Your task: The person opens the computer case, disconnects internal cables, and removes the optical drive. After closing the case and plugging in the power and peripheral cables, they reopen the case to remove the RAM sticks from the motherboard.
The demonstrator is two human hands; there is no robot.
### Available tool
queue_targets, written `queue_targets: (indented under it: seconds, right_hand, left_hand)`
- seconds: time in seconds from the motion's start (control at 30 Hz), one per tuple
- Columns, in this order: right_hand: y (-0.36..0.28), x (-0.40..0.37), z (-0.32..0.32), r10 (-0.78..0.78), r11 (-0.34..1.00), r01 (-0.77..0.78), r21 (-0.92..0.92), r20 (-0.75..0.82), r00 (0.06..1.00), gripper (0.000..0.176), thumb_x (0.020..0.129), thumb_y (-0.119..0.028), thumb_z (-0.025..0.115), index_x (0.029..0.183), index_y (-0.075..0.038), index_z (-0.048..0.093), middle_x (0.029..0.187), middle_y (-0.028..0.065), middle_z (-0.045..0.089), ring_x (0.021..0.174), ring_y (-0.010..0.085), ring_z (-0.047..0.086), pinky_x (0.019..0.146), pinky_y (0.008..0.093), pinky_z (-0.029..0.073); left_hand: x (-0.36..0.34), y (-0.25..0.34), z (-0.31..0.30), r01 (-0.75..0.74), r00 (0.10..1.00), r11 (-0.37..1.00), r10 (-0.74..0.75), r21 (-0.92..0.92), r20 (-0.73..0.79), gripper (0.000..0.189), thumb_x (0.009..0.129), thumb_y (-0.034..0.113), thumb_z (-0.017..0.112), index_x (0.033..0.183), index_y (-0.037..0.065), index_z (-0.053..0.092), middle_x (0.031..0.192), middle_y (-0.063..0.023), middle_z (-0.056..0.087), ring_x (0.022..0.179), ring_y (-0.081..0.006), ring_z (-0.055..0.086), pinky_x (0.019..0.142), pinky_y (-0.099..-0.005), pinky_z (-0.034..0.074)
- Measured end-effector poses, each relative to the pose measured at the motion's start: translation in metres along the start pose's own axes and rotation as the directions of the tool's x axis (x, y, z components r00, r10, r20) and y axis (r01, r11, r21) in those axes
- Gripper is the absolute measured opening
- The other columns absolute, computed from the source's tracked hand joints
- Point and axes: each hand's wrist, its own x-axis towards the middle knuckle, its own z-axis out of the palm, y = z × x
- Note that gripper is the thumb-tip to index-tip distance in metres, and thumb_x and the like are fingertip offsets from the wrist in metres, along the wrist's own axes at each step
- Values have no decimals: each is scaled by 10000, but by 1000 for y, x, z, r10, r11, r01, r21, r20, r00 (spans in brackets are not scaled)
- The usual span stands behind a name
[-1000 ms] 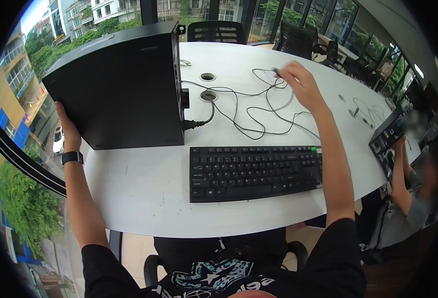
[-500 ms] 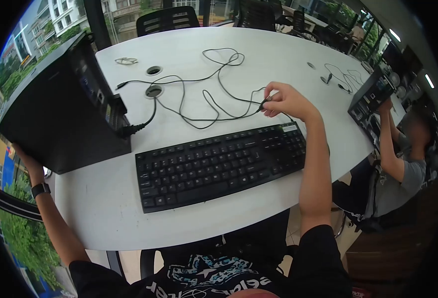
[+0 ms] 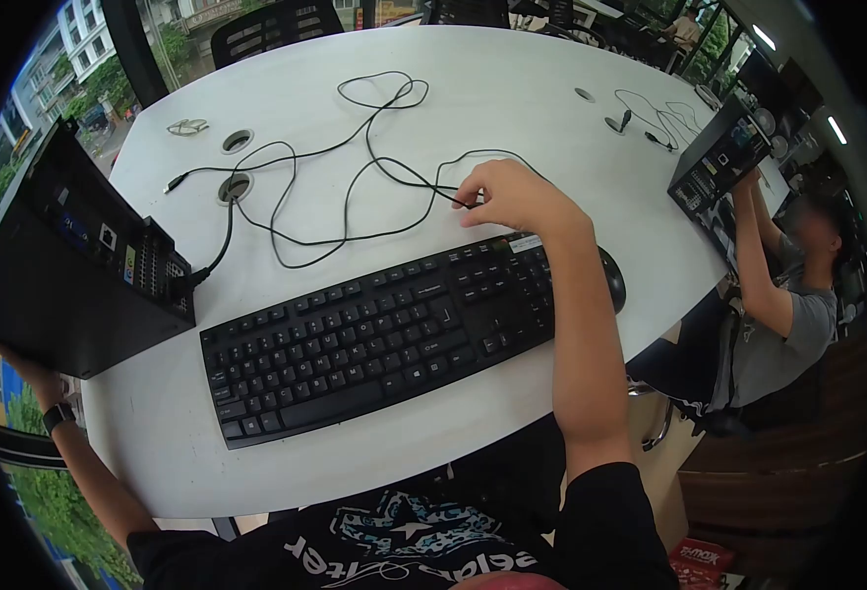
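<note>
My right hand [image 3: 512, 197] pinches the plug end of a thin black cable [image 3: 355, 187] just behind the black keyboard [image 3: 394, 329]. The cable loops loosely across the white table [image 3: 512, 88]. My left hand [image 3: 22, 369] grips the near bottom corner of a black computer case [image 3: 69, 261] at the table's left edge; most of the hand is hidden under it. The case's rear ports face the table, and a thick power cord [image 3: 219, 251] is plugged into it. A black mouse [image 3: 611, 278] lies beside the keyboard's right end, partly behind my forearm.
Two round cable holes [image 3: 236, 184] sit at the far left of the table, with a small wire clip [image 3: 187, 126] beyond them. At the right edge another person [image 3: 792, 305] handles a second black case [image 3: 717, 162]; loose cables [image 3: 650, 123] lie near it. Chairs stand behind the table.
My right hand has pulled the cable end from the far middle of the table toward the keyboard. The case has turned, so its rear panel now faces me.
</note>
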Motion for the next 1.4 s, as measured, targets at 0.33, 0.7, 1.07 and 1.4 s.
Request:
queue_targets:
  seconds: [0.33,0.7,1.07,1.4]
  right_hand:
    - [16,-16,-17,161,987,-161,6,10,987,370,721,-226,886,1037,-54,798,914,118,747,777,202,656,733,365,541]
    - [-5,-16,-18,136,990,-139,36,79,988,330,726,-237,877,994,-65,791,1003,85,758,941,217,700,849,364,545]
    - [8,-17,-18,190,982,-189,-19,60,980,320,736,-282,879,846,-23,728,776,71,701,737,184,641,698,337,505]
    - [-102,9,26,-503,823,562,75,-363,784,220,873,-239,796,887,-28,734,831,67,712,772,187,632,711,319,494]
  left_hand:
    - [28,-22,-27,-38,996,998,35,44,83,815,1043,691,247,1630,126,238,1631,-136,334,1480,-325,356,1225,-477,295]
    - [12,-9,-12,-22,998,1000,21,2,64,808,1053,668,258,1628,100,238,1644,-117,320,1496,-304,331,1239,-447,262]
    - [-6,-3,2,-66,998,998,66,4,6,751,1083,607,248,1628,92,243,1660,-102,296,1503,-272,319,1252,-418,226]
    - [1,-9,-3,-93,988,990,105,-104,114,884,1034,670,391,1599,1,278,1636,-114,342,1489,-244,341,1244,-334,207]
